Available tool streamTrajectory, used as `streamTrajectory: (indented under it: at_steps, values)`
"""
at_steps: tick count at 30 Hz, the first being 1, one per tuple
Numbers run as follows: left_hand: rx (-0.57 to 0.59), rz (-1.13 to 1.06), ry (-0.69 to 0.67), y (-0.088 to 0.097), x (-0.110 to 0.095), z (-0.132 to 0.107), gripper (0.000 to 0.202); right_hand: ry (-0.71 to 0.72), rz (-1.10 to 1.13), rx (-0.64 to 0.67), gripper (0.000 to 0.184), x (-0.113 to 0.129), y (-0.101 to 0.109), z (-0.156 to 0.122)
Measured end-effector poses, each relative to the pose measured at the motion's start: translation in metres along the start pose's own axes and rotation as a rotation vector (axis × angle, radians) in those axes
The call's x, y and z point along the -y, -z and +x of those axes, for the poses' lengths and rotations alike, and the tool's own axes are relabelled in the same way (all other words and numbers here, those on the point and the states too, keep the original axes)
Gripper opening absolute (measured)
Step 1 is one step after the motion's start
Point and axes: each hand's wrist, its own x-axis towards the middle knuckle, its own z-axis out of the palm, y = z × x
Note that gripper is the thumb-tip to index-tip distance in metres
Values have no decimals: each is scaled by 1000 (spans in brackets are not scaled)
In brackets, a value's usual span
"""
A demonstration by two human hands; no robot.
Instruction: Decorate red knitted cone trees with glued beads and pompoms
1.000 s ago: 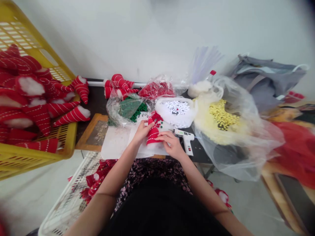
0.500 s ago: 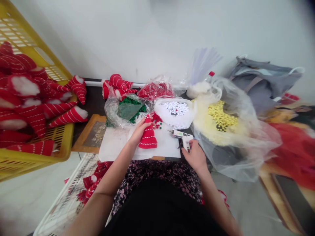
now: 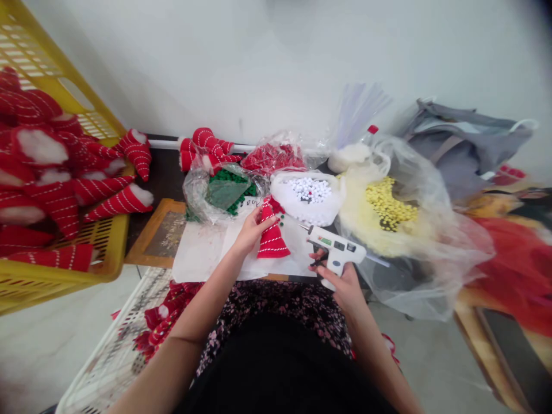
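Observation:
My left hand is closed on a red cone-shaped cloth hat with white dashed stripes, its wide end toward me, over white paper. In my right hand is a white glue gun, gripped by its handle, with the nozzle pointing left toward the hat. A few small red and green pompoms lie just beyond the hat. Behind them are a bag of green pompoms and a bag of white pompoms.
A yellow crate heaped with stuffed red striped cones stands at the left. To the right lies a clear bag of yellow pompoms. Clear glue sticks and a grey bag are at the back. A white basket sits below.
My right hand has raised the glue gun off the table and turned it so more of its side shows. The hat in my left hand has shifted slightly right and tilted.

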Motion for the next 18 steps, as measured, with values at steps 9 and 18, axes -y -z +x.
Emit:
streamTrajectory:
  at_steps: [9, 18]
  values:
    - [-29, 102, -88, -2, -2, -9, 57, 205, -496, 264, 42, 34, -2, -32]
    - [-54, 106, -116, -7, -3, -13, 56, 301, -640, 288, 40, 45, -7, -39]
